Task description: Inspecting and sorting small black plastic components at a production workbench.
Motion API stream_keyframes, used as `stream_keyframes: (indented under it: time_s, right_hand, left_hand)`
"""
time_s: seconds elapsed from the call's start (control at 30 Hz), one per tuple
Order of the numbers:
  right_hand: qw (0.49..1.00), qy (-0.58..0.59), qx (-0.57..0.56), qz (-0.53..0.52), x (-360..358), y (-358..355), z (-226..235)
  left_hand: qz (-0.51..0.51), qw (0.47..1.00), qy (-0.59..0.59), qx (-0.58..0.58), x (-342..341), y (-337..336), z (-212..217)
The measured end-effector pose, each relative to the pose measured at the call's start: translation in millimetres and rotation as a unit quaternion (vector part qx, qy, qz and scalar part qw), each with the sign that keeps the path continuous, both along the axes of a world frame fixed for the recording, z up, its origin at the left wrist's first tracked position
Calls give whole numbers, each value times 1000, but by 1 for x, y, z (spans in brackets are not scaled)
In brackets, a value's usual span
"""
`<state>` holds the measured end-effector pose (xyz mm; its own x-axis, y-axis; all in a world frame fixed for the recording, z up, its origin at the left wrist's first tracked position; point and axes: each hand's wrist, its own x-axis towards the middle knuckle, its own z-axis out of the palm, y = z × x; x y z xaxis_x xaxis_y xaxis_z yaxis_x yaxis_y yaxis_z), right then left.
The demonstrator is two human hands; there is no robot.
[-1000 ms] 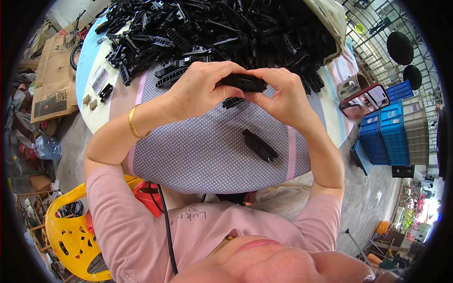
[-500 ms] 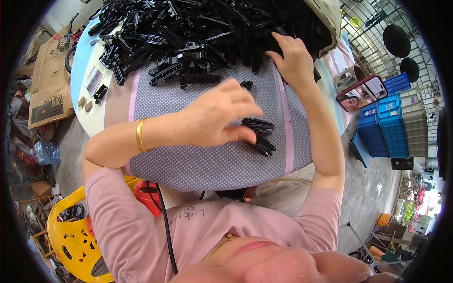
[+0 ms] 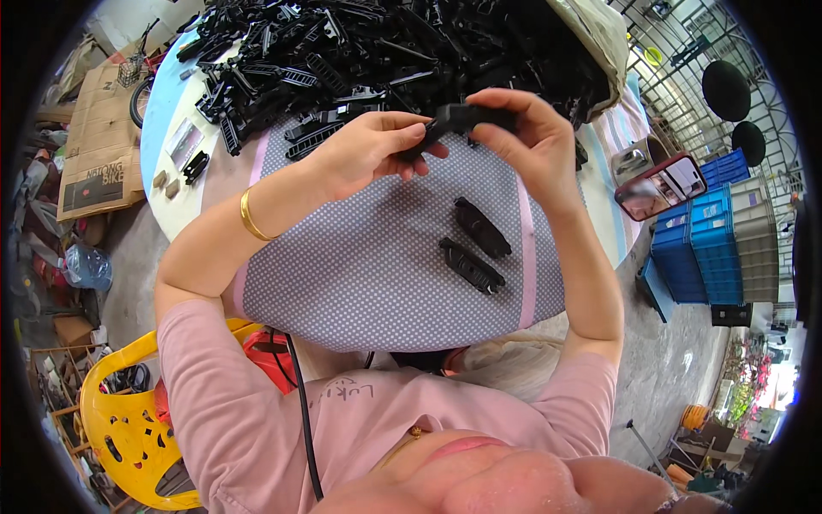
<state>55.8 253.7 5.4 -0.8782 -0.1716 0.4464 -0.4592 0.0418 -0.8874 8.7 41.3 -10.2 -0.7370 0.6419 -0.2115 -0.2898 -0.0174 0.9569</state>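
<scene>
Black plastic part [image 3: 458, 120] sits between our two hands above the dotted grey cloth [image 3: 360, 265]: left hand [image 3: 368, 154] curled shut around its near end, right hand [image 3: 531, 141] pinching the far end with thumb and fingers closed. To seat the piece well, we judge both grips should stay close to the joint, wrists level, pressure straight along the part. Just below the right hand lie two black pieces [image 3: 475, 244] side by side on the cloth. Beyond both hands spreads the heap of black parts [image 3: 385, 43]; a phone [image 3: 664, 184] rests well right of the right hand.
</scene>
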Motion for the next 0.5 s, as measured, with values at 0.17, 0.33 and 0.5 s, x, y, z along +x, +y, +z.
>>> stream_keyframes:
  time_s: [0.17, 0.33, 0.5]
  right_hand:
    - [989, 60, 134, 0, -1, -2, -6]
    - [961, 125, 241, -43, -5, -5, -6]
    - [932, 218, 286, -48, -2, -20, -3]
  left_hand:
    - [16, 994, -81, 73, -4, -1, 3]
    - [4, 989, -131, 70, -9, -2, 14]
    - [-62, 986, 141, -72, -2, -7, 12]
